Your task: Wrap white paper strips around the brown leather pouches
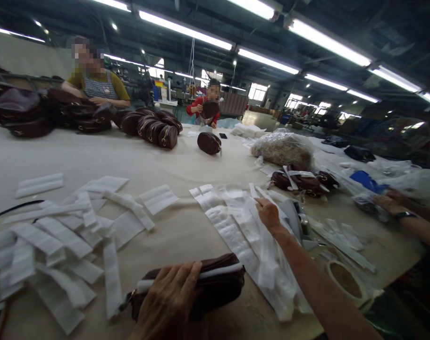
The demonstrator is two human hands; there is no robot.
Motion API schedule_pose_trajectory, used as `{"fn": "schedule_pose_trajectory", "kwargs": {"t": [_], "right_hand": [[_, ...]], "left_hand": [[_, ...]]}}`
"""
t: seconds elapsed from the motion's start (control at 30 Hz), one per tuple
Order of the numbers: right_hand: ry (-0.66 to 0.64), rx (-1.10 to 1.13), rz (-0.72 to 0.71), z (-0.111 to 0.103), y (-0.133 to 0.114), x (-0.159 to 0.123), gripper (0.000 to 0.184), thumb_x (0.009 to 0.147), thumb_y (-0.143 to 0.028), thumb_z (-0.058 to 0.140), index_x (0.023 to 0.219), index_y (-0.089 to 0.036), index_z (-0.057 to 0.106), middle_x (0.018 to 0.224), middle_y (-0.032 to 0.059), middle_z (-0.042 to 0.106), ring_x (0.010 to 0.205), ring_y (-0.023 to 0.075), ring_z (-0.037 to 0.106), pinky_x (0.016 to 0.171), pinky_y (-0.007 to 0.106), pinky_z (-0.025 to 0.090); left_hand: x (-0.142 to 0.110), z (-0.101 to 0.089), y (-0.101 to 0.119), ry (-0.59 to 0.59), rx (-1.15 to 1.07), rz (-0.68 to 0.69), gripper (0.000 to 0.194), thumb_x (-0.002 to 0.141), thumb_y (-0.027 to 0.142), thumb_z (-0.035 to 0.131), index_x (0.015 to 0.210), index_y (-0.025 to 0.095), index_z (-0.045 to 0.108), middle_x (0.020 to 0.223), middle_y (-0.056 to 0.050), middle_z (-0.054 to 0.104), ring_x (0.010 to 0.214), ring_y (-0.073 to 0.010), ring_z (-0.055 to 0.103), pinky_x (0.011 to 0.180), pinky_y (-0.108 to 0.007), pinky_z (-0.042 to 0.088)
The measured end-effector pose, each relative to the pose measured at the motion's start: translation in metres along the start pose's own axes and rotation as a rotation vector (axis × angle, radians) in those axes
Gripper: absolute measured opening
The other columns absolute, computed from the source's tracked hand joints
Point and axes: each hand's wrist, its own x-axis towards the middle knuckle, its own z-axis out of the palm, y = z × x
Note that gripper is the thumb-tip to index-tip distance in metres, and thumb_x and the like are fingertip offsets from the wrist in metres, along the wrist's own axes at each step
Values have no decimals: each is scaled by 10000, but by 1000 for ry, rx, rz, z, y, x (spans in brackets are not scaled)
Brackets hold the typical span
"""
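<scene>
My left hand lies over a dark brown leather bag at the table's near edge, fingers across its top and the thumb hidden. A narrow white strip runs along the top of this bag, partly under my fingers. Farther right, my right hand reaches onto a spread of white padding strips, its fingers closed at the end of one strip. How much of that strip is in my grip is hard to see.
More white padding pieces lie loose at left. Brown bags line the far side, and one bag stands apart. A tape roll sits at right, near another person's hands. Two people are across the table.
</scene>
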Motion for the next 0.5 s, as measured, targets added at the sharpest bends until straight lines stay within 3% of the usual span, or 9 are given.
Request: {"fn": "schedule_pose_trajectory", "kwargs": {"t": [0.2,0.33,0.5], "right_hand": [[-37,138,-320,-38,-59,-21,154,857,-247,579,882,-219,728,909,37,696,904,179,630,807,256,463],[-51,571,-637,-71,-99,-50,137,840,-300,632,877,-226,741,848,23,694,785,145,647,730,236,494],[-287,1002,-735,-103,-114,-81,231,862,-387,611,952,-217,738,857,34,697,730,133,657,661,232,540]], "left_hand": [[2,0,6,32,-30,-84,293,976,221,336,1136,99,549,950,-84,655,847,-187,600,783,-337,424],[9,-8,5,9,-40,-51,275,970,229,356,1097,97,562,919,-79,660,797,-176,606,731,-322,449],[11,-11,5,-3,-33,-63,266,962,227,367,1098,104,560,906,-83,659,781,-184,608,719,-328,456]]}}
